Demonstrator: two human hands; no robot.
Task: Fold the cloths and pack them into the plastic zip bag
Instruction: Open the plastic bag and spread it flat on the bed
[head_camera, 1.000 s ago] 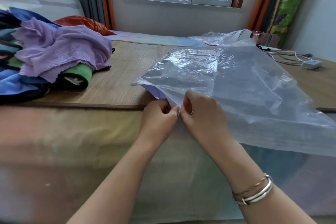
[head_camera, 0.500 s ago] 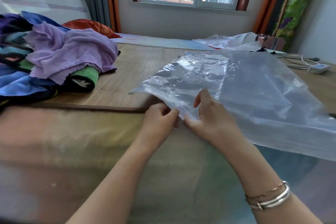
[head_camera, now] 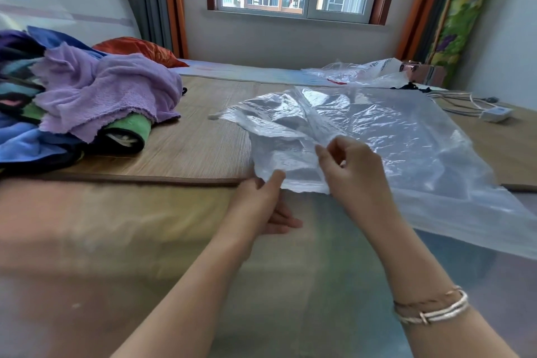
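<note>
Out to the left of both hands sits the heap of cloths (head_camera: 87, 96), purple towel on top, green and blue showing beneath, all rumpled and none of it folded from what shows here, well apart from the action. Now the left hand (head_camera: 258, 206): thumb up on the near lip of the plastic zip bag (head_camera: 363, 137), fingers stretched flat beneath it, so it pinches that lower edge lightly. Just to its right, the right hand (head_camera: 357, 171) lifts the upper film, fingers curled round a fold of it, peeling the mouth apart. And here is the worry: this film looks thin and slippery, and a light pinch like the left one could let the lip slide out, leaving the mouth to fall shut. Pull too hard on the raised fold and the plastic might stretch or tear near the zip track, I reckon. The bag itself is clear, crinkled and glossy, catching window light, lying on the woven mat (head_camera: 197, 142) and spreading away to the right of the right hand, its near corner hanging over the mat's edge. Whether anything is inside I cannot tell; a greyish patch shows through the film ahead of the hands. With the cloths that far left, a long reach may cost the open mouth.
</note>
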